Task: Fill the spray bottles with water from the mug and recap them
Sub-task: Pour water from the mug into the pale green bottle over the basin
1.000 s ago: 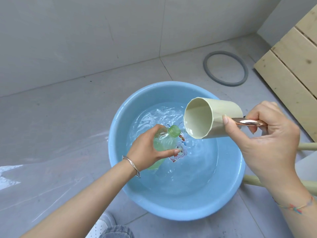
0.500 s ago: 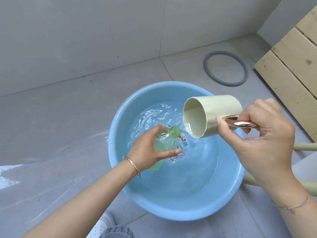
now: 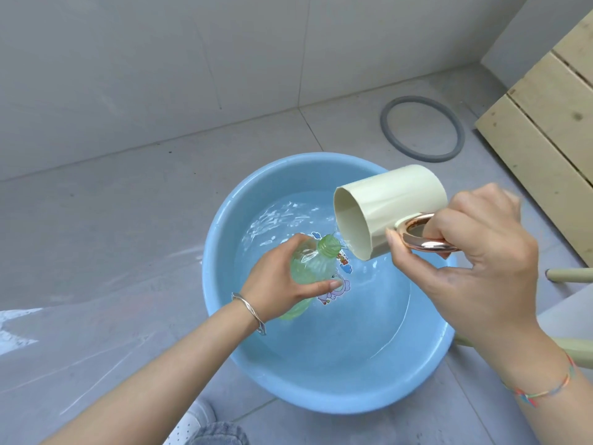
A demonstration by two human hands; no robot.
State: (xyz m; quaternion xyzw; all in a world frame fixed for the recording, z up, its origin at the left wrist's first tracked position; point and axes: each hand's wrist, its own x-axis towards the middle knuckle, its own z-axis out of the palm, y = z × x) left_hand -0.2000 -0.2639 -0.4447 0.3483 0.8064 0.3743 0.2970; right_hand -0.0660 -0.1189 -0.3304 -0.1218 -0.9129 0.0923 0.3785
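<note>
While the mug [image 3: 391, 200] was tipped: right hand [image 3: 475, 252] gripped its copper handle [image 3: 423, 244].
Bottle [image 3: 317, 261]: green, uncapped, tilted over the blue basin [image 3: 321, 396], neck beside the mug's lip.
Left hand [image 3: 276, 284]: wrapped round the bottle.

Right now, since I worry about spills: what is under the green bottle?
The blue basin, holding water, with a cartoon sticker on its floor. The left hand and green bottle cover part of the sticker.
</note>
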